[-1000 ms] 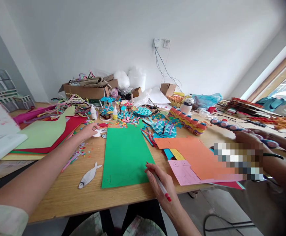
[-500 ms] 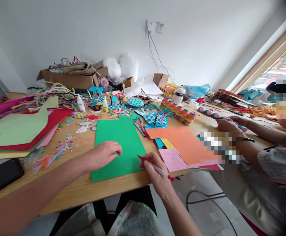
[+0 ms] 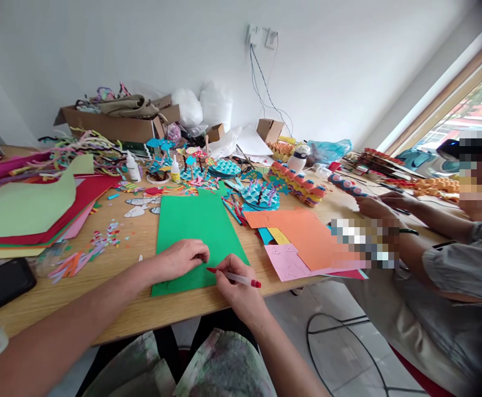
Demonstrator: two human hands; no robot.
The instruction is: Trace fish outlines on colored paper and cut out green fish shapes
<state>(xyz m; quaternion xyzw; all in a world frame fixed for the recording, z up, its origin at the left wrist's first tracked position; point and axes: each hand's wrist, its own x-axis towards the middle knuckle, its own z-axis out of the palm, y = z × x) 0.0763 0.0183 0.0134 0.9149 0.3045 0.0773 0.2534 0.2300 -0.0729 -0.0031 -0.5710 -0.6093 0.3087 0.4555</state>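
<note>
A green sheet of paper (image 3: 191, 220) lies at the table's front edge, with a faint curved line near its lower left corner. My left hand (image 3: 183, 258) rests over its middle, fingers loosely bent and holding nothing. At the sheet's lower right, my right hand (image 3: 237, 284) is closed around a felt-tip pen (image 3: 241, 279) with a white barrel and red ends. Its red tip points left, close to the paper; whether it touches cannot be made out. Right of the sheet is a stack of orange paper (image 3: 307, 237) and pink paper (image 3: 284, 262) with drawn lines.
Coloured sheets (image 3: 26, 212), paper scraps (image 3: 104, 237) and a black phone (image 3: 3, 289) lie at left. Glue bottles (image 3: 175, 170), fish cut-outs (image 3: 138, 207), felt pens (image 3: 233, 210) and blue egg-carton crafts (image 3: 260, 194) stand behind. A co-worker (image 3: 456, 259) sits at right, handling a decorated stick (image 3: 344, 184).
My right hand with the felt-tip pen has moved left over the green sheet, closer to my left hand. My left hand has shifted slightly right on the paper. The view has tilted slightly.
</note>
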